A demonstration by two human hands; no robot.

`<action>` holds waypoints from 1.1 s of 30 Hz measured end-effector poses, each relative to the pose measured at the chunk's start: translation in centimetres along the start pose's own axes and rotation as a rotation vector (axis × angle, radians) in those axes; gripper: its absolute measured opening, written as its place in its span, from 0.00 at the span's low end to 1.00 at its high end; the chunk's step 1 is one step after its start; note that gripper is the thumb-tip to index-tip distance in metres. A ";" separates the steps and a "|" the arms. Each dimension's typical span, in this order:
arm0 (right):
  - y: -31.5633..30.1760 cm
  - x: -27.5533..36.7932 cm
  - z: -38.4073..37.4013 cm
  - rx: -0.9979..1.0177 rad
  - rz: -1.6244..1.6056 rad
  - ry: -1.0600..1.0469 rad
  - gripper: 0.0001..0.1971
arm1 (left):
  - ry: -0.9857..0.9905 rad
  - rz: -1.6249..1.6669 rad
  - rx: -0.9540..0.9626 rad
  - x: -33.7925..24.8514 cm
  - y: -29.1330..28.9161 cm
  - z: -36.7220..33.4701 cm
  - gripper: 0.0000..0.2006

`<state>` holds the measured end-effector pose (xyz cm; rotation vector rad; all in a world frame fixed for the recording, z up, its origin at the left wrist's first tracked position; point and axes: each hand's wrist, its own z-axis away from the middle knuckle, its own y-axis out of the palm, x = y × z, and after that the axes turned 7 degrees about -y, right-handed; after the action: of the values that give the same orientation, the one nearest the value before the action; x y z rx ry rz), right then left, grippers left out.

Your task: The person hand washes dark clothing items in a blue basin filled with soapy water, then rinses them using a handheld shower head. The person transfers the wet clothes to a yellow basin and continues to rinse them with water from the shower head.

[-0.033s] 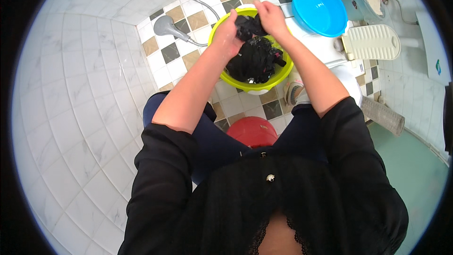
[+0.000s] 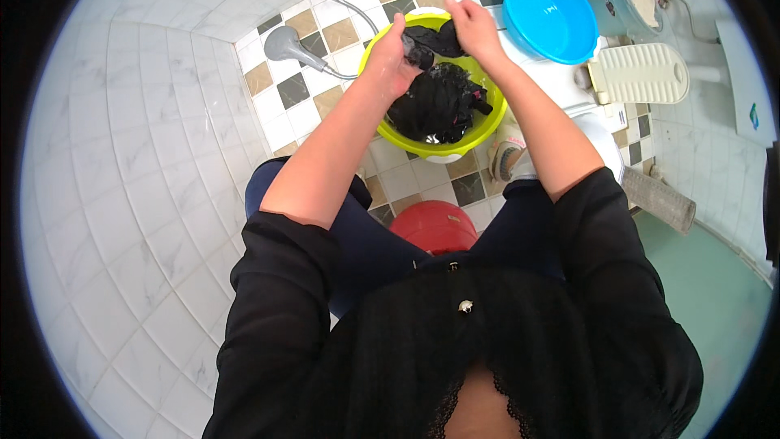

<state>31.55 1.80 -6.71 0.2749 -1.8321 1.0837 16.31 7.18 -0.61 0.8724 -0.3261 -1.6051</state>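
Two bare forearms rise from the lower part of the head view and meet over a lime-green basin [image 2: 406, 134] that stands on the checkered tile floor [image 2: 301, 89]. The left hand [image 2: 392, 61] comes in from the left with the wrist bent over the basin's near-left rim; its grip is closed on a bunched fold of the black garment [image 2: 439, 102]. The right hand [image 2: 471, 28] reaches in from the right, knuckles up, and its grip is likewise clamped on the same wet cloth — the two fists sit just beside each other, with a short stretch of fabric pulled between them above the far rim. The rest of the black garment hangs down and lies heaped inside the basin, filling most of its middle.

Beyond the basin, to the right, a blue basin [image 2: 544, 12] rests upside-up on a white surface, and a pale ribbed washboard [image 2: 642, 73] lies just right of it. A grey shower head [image 2: 284, 45] with its hose lies on the floor left of the lime-green basin. A red stool [image 2: 435, 228] shows between the person's knees — directly below the basin in the picture.
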 end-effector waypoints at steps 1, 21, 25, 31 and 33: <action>-0.3 -0.8 -0.1 -0.008 -0.022 0.018 0.22 | 0.026 -0.017 0.045 -0.1 -1.1 -0.4 0.29; 8.2 -19.1 6.5 0.296 0.465 0.313 0.09 | 0.058 0.131 -0.104 -1.0 -6.5 -0.7 0.34; 9.4 -20.3 5.6 0.475 0.512 0.230 0.12 | 0.047 0.175 -0.111 -1.3 -7.0 -1.4 0.34; 8.9 -23.0 4.1 0.427 0.401 0.518 0.14 | -0.003 0.090 -0.104 -1.0 -6.3 -2.6 0.34; 8.1 -20.0 3.7 0.344 0.179 0.427 0.14 | -0.049 0.034 -0.144 -0.8 -6.5 -2.8 0.34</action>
<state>34.85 -1.47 -28.07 0.0689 -1.3055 1.4589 13.47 10.26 -6.41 0.7151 -0.2552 -1.5997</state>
